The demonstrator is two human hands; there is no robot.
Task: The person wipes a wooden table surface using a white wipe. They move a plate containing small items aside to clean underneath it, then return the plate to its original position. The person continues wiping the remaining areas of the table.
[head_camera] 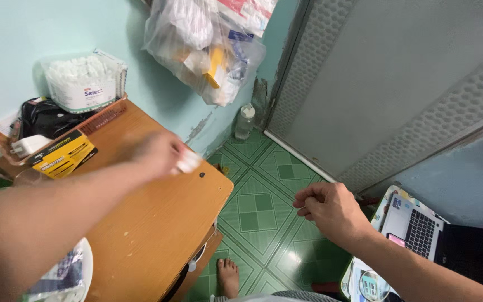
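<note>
My left hand [160,152] reaches out over the wooden desk [157,223], blurred by motion, with its fingers closed on a small white object [188,162] near the desk's far right edge. What the white object is cannot be made out. My right hand [331,210] hangs over the green tiled floor [264,190] with its fingers curled in loosely and nothing visible in them. It is well apart from the desk and from the left hand.
A tray at the desk's back left holds a tub of cotton swabs [85,81], a yellow-black box [62,154] and a white charger [26,145]. A plastic bag [208,45] hangs on the wall; a bottle [245,121] stands below. A laptop [415,223] lies at right, my bare foot [228,277] below.
</note>
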